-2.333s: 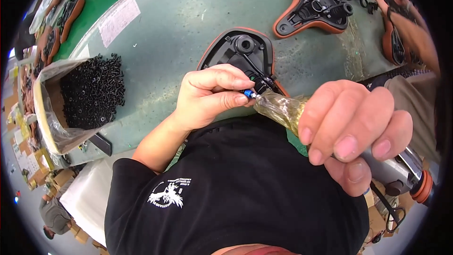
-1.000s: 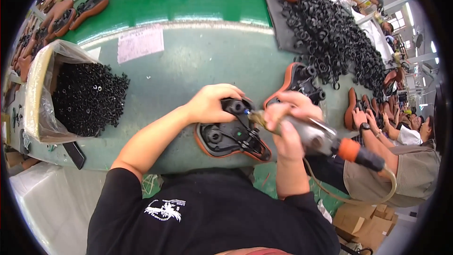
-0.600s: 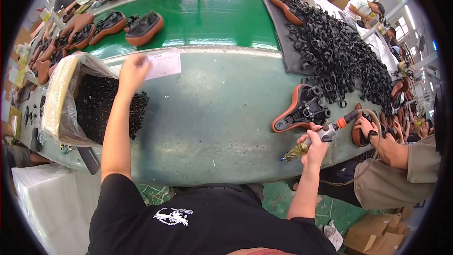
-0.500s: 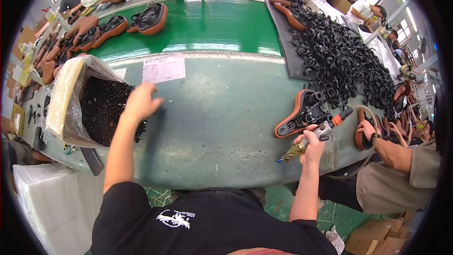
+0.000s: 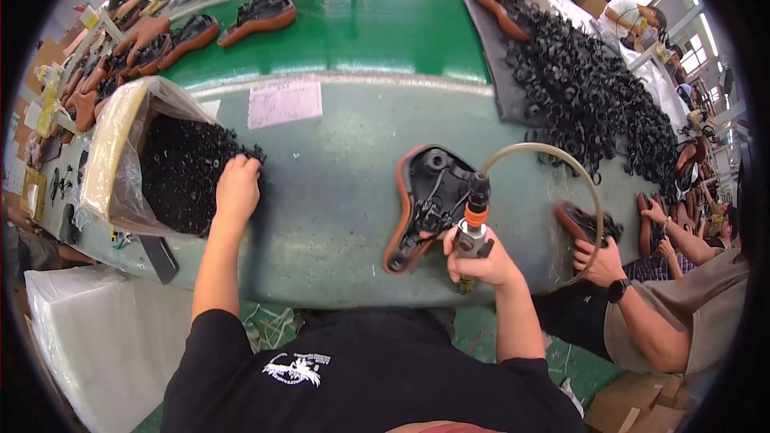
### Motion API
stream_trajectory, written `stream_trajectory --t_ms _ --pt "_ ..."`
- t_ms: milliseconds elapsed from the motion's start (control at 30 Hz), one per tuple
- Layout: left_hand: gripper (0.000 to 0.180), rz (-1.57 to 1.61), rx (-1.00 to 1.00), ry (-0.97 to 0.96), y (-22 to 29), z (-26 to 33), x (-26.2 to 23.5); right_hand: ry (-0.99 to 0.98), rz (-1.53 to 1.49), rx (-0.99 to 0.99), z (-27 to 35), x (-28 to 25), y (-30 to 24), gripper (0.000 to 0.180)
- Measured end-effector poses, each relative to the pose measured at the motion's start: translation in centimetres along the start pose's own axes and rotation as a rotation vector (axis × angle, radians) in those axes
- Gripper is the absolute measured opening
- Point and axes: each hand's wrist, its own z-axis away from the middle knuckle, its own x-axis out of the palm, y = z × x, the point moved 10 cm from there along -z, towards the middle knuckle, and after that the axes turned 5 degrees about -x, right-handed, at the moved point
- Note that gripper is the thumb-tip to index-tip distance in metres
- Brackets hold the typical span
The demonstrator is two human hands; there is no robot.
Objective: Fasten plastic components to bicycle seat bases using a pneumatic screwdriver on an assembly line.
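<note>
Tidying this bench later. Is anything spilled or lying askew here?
Small black parts spill past the open side of the lined box onto the table, where the left hand rests. The saddle lies upside down beside the right hand holding the air tool.

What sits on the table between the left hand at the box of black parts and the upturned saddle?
Nothing: in the head view, the grey-green table is bare between the left hand at the box of black parts and the upturned saddle.
</note>
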Motion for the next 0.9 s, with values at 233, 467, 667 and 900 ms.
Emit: stream_trajectory --t_ms 233,467,667,900 --pt "0.01 0.039 0.126 0.106 1.5 0.8 -0.9 0.184 0.158 0.071 8.3 -1.0 -1.2 0.026" --pt "0.022 0.19 0.02 0.173 5.9 0.5 -1.9 0.175 -0.028 -0.64 9.4 -0.1 -11.1 0.03" --pt "0.023 1.658 -0.48 -0.524 19.6 4.5 -0.5 0.155 -0.15 -1.185 8.5 5.2 -18.1 0.032" --pt "0.023 2.346 -0.367 -0.934 28.2 11.3 0.3 0.076 -0.173 -1.027 7.6 6.2 -17.3 0.032"
